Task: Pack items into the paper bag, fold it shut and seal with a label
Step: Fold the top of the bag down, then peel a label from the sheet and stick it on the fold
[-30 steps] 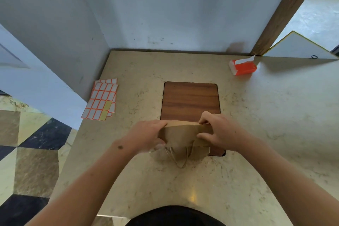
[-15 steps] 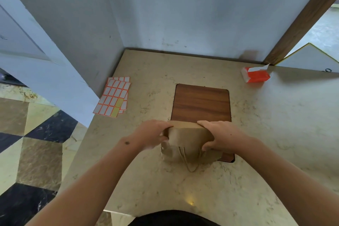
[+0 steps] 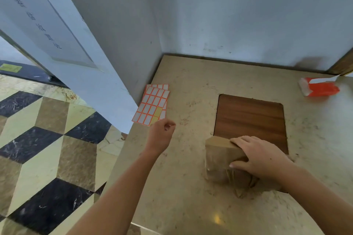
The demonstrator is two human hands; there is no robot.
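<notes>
The brown paper bag [image 3: 219, 155] stands on the counter at the near edge of the wooden inset, its top folded over. My right hand [image 3: 256, 156] lies flat on the fold and grips the bag, thumb on its near face. My left hand [image 3: 162, 133] hovers off to the left, empty, fingers loosely curled, just below the stacked label sheets [image 3: 151, 106]. The sheets carry white labels with orange borders and lie at the counter's left edge.
A dark wooden inset panel [image 3: 250, 116] sits in the beige marble counter [image 3: 181, 187]. An orange and white small box [image 3: 319, 88] lies at the back right. Grey walls close the counter's back and left; the patterned floor drops off to the left.
My left hand has let go of the bag and moved left toward the label sheets. My right hand stays on the folded top. The view has swung to the left.
</notes>
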